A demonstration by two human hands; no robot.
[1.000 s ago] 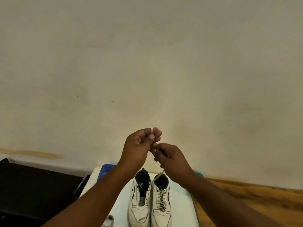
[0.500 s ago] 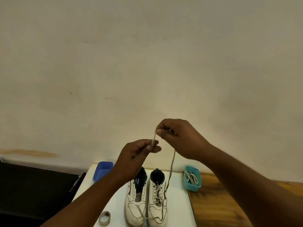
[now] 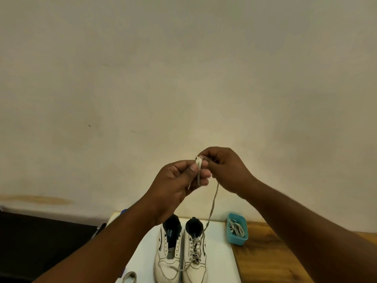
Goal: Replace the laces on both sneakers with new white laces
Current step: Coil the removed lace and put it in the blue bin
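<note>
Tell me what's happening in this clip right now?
A person holds a lace up in front of the wall, the left hand gripping its bunched end and the right hand pinching it beside. The lace trails down towards the right sneaker, still laced. The left sneaker has none. A teal tray holds more laces.

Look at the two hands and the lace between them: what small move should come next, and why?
Probably another wrap: the right hand should carry the lace round the left hand fingers again. A loose length hangs down to the sneakers, and only a small coil sits on those fingers, so the removed lace is not yet bundled.
</note>
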